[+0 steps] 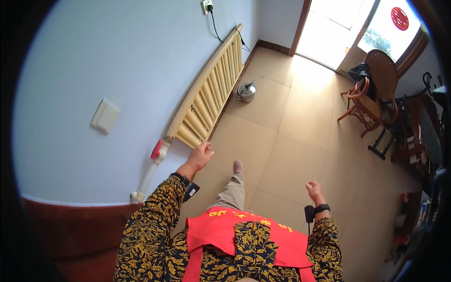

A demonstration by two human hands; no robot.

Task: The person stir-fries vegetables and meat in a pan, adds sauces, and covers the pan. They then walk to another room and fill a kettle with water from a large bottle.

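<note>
My left hand (201, 157) hangs in front of the near end of a cream wall radiator (211, 95), its fingers loosely bent and apart. Nothing shows in it, and I cannot tell whether it touches the radiator. Out to the right, above the tiled floor (303, 158), my right hand (315, 191) is curled with nothing visible in it. Black bands with small boxes sit at both wrists. A red apron (218, 232) with yellow writing covers my front, over a dark, yellow-leaf-patterned top. One shoe (238, 167) points forward below.
A metal kettle (246, 92) stands on the floor beside the radiator. A red-handled valve (157, 149) joins the radiator's pipe. Ahead is a bright doorway (327, 35). On the right stands a rattan chair (380, 77) with a black item on it. Brown furniture (88, 229) stands near left.
</note>
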